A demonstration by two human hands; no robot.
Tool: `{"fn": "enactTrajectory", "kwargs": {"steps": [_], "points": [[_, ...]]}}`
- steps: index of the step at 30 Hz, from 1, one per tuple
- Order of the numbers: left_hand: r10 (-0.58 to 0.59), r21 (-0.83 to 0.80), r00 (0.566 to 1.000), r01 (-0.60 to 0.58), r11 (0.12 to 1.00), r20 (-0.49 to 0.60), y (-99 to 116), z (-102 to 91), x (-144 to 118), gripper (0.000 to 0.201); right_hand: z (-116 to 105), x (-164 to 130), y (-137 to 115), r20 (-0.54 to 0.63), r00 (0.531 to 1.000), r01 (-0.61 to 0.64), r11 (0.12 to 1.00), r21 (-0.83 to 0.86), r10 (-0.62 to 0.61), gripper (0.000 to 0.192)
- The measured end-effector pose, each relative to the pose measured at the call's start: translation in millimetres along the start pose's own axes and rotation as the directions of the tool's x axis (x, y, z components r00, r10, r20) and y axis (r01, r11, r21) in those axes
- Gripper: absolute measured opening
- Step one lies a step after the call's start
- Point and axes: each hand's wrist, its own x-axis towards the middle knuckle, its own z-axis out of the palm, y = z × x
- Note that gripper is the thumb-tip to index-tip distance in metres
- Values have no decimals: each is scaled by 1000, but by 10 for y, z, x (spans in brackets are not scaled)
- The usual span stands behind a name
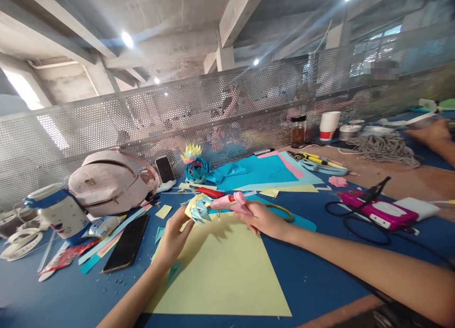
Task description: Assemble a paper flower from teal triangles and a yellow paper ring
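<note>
My left hand point(177, 228) is closed around a small spiky paper craft point(198, 209) in pale yellow and light blue. In my right hand point(265, 218) is a pink hot glue gun point(231, 203), its nozzle pointing left at the paper craft; whether the tip touches it I cannot tell. A clear glue stick juts from the gun's back end. Both hands hover over a large pale yellow paper sheet point(227, 271). Behind them stands a finished-looking blue paper figure point(196, 169) with a yellow crown-like top. A red utility knife point(210, 192) lies in front of that figure.
At left are a pink backpack point(106, 183), a tumbler point(62, 214) and a black phone point(126, 245). Blue paper sheets point(256, 174) lie at the back. A magenta power strip point(380, 212) with black cables sits right, before a rope pile point(386, 147). Another person's hand point(435, 136) shows far right.
</note>
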Motion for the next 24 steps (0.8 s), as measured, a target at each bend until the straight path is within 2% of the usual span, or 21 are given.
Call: {"fn": "enactTrajectory", "kwargs": {"steps": [16,21,24], "points": [[-8,11,1000,8,1000,6,-23,-11,-2,22,-3,-5,-29,-44,999,27,1000,7,-26,36],[-3,10,1000,4,1000,-6,-3,-5,-6,23,-3,-17,-38,-87,993,70,990,-122,-81,35],[-9,3,1000,9,1000,2,7,-3,-10,24,-13,-16,-27,-114,979,135,958,-253,-169,32]]}}
